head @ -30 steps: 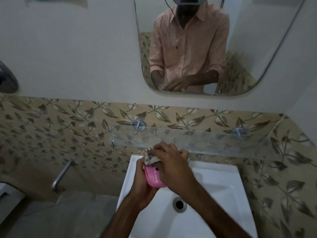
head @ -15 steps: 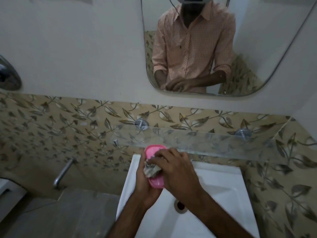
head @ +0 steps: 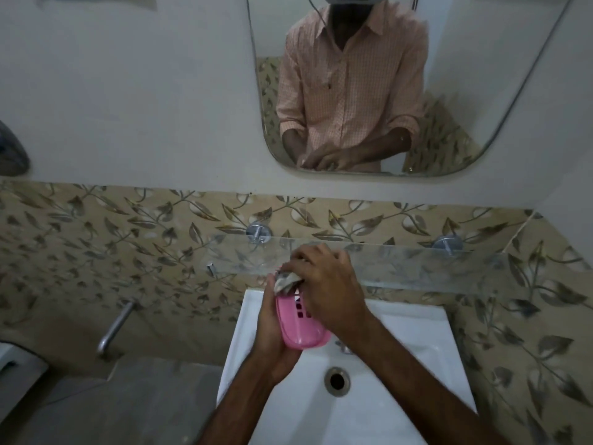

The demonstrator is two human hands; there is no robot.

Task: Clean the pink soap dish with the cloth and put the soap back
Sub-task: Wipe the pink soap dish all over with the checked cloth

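The cleaning looks underway: the left hand (head: pixel 272 335) grips the pink soap dish (head: pixel 300 329) above the sink (head: pixel 401 348), the right hand (head: pixel 327 284) pinches the cloth (head: pixel 285 281) against it (soap not seen, yet to return).

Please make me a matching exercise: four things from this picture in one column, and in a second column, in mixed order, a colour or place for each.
1 soap dish
2 cloth
3 sink
4 mirror

a above the leaf-patterned tiles
b white, with a round drain
c pink, held by the left hand
d bunched under the right hand

Pairs: 1-c, 2-d, 3-b, 4-a
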